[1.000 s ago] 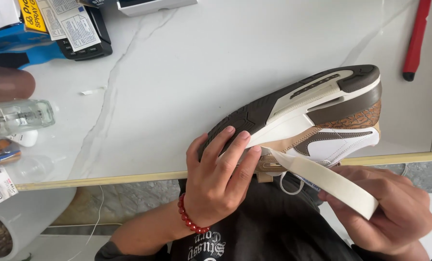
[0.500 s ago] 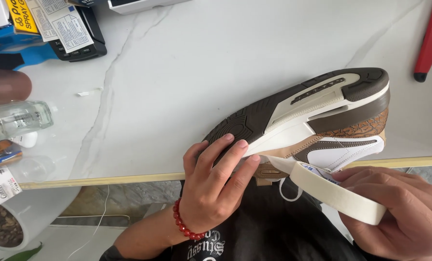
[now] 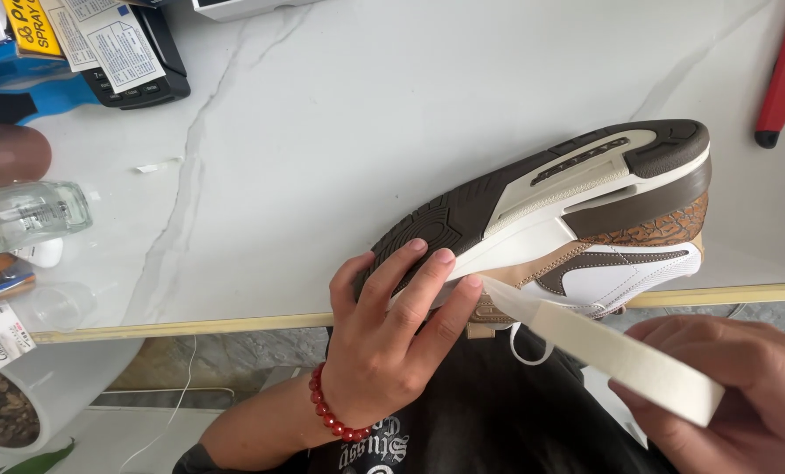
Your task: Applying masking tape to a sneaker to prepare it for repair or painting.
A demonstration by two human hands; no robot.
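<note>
A brown, white and tan sneaker (image 3: pixel 585 219) lies on its side at the near edge of the white marble table (image 3: pixel 392 105), its dark sole turned up. My left hand (image 3: pixel 397 338), with a red bead bracelet at the wrist, grips the toe end, fingers pressed on the white midsole. My right hand (image 3: pixel 743 395) holds a roll of cream masking tape (image 3: pixel 638 364) at the lower right. A strip of tape (image 3: pixel 506 298) runs from the roll up to the midsole by my left fingertips.
A red-handled tool (image 3: pixel 783 75) lies at the far right. At the left stand a clear bottle (image 3: pixel 28 215), a brown cylinder (image 3: pixel 6 154), a blue box with paper labels (image 3: pixel 68 53), and a white pot with soil (image 3: pixel 24 404). A wooden trim (image 3: pixel 182 326) lines the table edge.
My right hand has pulled the tape roll further right and down, lengthening the strip. The left hand stays pressed on the toe end of the sneaker.
</note>
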